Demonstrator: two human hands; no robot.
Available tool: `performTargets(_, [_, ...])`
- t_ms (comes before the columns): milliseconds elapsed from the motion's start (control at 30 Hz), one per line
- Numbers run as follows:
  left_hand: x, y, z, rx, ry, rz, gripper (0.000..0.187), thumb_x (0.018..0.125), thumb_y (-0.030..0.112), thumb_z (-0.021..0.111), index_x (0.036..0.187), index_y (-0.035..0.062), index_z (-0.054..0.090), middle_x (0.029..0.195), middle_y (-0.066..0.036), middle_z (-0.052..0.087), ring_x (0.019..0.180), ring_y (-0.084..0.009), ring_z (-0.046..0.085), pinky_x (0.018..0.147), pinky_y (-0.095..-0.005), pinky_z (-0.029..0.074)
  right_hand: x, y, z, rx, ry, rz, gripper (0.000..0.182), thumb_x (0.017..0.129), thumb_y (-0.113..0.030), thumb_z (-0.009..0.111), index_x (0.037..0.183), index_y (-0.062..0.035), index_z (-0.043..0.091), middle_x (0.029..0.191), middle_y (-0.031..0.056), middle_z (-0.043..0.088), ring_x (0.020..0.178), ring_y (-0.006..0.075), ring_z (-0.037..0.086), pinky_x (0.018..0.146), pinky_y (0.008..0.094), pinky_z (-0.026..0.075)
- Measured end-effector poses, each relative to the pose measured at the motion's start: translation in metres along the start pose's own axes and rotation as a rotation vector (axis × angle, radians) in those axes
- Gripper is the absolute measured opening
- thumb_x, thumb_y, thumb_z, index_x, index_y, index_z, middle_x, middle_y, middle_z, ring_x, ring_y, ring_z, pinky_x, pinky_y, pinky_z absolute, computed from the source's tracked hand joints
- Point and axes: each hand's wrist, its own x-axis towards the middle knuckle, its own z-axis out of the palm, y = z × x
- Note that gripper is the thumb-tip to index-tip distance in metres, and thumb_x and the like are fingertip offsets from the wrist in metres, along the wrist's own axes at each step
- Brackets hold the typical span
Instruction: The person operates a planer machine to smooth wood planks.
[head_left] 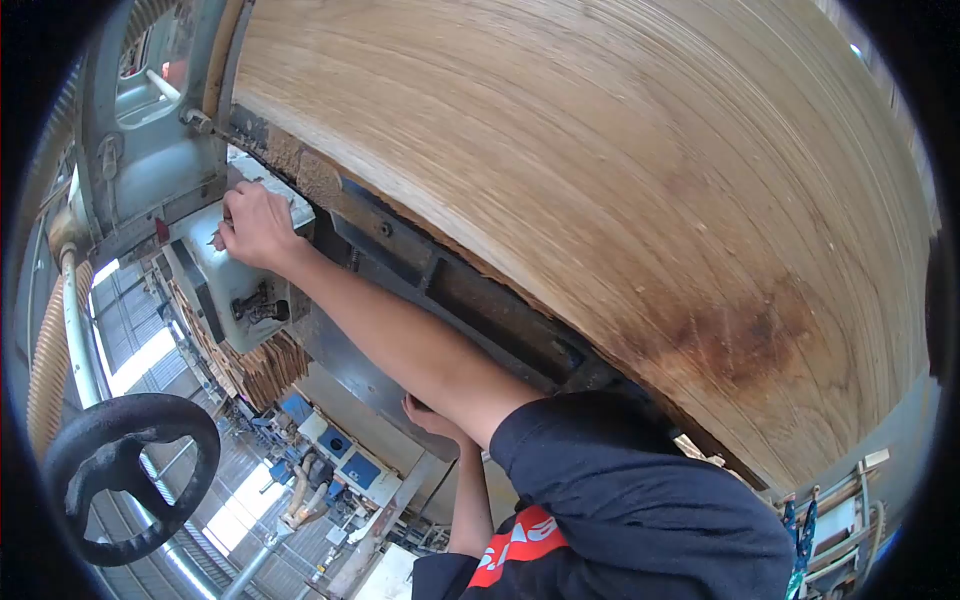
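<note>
My right hand (258,226) reaches far out across the frame and rests on a pale grey-green metal housing (240,310). Its fingers are curled down; a small brownish bit shows by the fingertips, too small to name. Lower down, my left hand (432,420) sits partly behind my right forearm, beside a flat metal panel (365,375). The left fingers look bent, with something dark at them that I cannot make out. Alongside both hands stands a large wood slab (580,190) with flowing grain and a reddish-brown stain, set against a dark metal machine frame (480,295).
A black handwheel (130,480) is at lower left, near a ribbed hose (48,350). A tall grey machine column (150,160) rises at upper left. Stacked thin wood sheets (270,365) and blue-and-white equipment (345,455) lie beyond. Sawdust (300,170) clings near the slab's edge.
</note>
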Motion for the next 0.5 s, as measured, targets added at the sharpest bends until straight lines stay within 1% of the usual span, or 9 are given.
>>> performTargets(100, [0.0,-0.004,0.002,0.001,-0.001,-0.004,0.066,0.111,0.043,0.063,0.154,-0.0041,0.05,0.16,-0.031,0.049,0.149,-0.0459,0.047,0.123,-0.0536,0.038,0.018,0.005,0.011,-0.168,0.085,-0.104,0.022,0.089,-0.027,0.077,0.088,-0.0057,0.078,0.1,0.0166,0.075,0.105,0.0384,0.073,0.089,0.0499,0.059])
performTargets(167, [0.002,-0.013,0.006,-0.009,0.022,0.032,0.066,0.11,0.042,0.063,0.154,-0.0055,0.049,0.159,-0.032,0.049,0.149,-0.0467,0.047,0.124,-0.0537,0.037,0.034,0.01,0.014,-0.143,-0.059,0.008,0.024,0.09,-0.032,0.073,0.088,-0.0093,0.08,0.099,0.0156,0.079,0.103,0.0375,0.075,0.09,0.0508,0.059])
performTargets(200, [0.003,-0.006,0.004,-0.01,0.042,0.044,0.067,0.11,0.042,0.063,0.155,-0.0063,0.049,0.159,-0.032,0.049,0.149,-0.047,0.047,0.124,-0.0537,0.037,0.04,0.01,0.017,-0.124,-0.141,0.06,0.026,0.091,-0.034,0.071,0.089,-0.0111,0.082,0.099,0.0151,0.08,0.101,0.037,0.077,0.091,0.0513,0.059])
performTargets(233, [0.001,0.002,0.003,-0.036,0.025,-0.014,0.066,0.111,0.041,0.061,0.154,-0.0071,0.049,0.161,-0.032,0.048,0.149,-0.0475,0.046,0.124,-0.0542,0.036,0.045,0.009,0.021,-0.179,-0.156,0.074,0.029,0.091,-0.039,0.068,0.093,-0.0153,0.085,0.098,0.0133,0.083,0.102,0.0352,0.079,0.094,0.0521,0.058])
performTargets(267, [0.0,0.006,0.005,-0.025,0.027,-0.024,0.065,0.112,0.041,0.06,0.154,-0.0074,0.049,0.161,-0.032,0.048,0.149,-0.0477,0.046,0.124,-0.0543,0.036,0.05,0.003,0.018,-0.236,-0.243,0.168,0.032,0.092,-0.04,0.068,0.096,-0.0132,0.086,0.101,0.0138,0.083,0.103,0.0352,0.079,0.094,0.0519,0.059])
performTargets(333, [0.001,0.006,0.002,-0.007,0.023,-0.026,0.065,0.112,0.041,0.058,0.154,-0.008,0.049,0.161,-0.032,0.048,0.15,-0.048,0.045,0.124,-0.0545,0.035,0.057,-0.001,0.018,-0.315,-0.312,0.223,0.037,0.092,-0.043,0.068,0.099,-0.0112,0.087,0.101,0.015,0.083,0.106,0.0353,0.079,0.094,0.0513,0.059])
performTargets(400, [0.0,0.002,0.005,0.04,0.035,-0.012,0.065,0.113,0.04,0.057,0.153,-0.0097,0.049,0.161,-0.033,0.048,0.151,-0.0482,0.044,0.125,-0.055,0.034,0.052,-0.004,0.016,-0.391,-0.211,0.226,0.041,0.091,-0.045,0.068,0.096,-0.0092,0.087,0.099,0.0159,0.083,0.104,0.0357,0.079,0.093,0.0513,0.06])
performTargets(467, [0.0,0.006,0.013,-0.014,0.08,-0.058,0.064,0.113,0.039,0.058,0.154,-0.0095,0.049,0.161,-0.033,0.047,0.151,-0.0486,0.044,0.126,-0.0561,0.034,0.05,-0.003,0.01,-0.354,-0.203,0.223,0.041,0.089,-0.047,0.069,0.095,-0.0104,0.087,0.095,0.0181,0.082,0.102,0.0377,0.08,0.092,0.0513,0.062])
performTargets(500, [0.004,-0.004,0.02,-0.062,0.096,-0.1,0.064,0.113,0.04,0.058,0.154,-0.0093,0.049,0.162,-0.033,0.047,0.151,-0.0487,0.044,0.126,-0.0564,0.034,0.046,-0.005,0.003,-0.33,-0.218,0.187,0.038,0.092,-0.044,0.07,0.097,-0.0096,0.087,0.096,0.0202,0.081,0.098,0.0375,0.08,0.09,0.049,0.062])
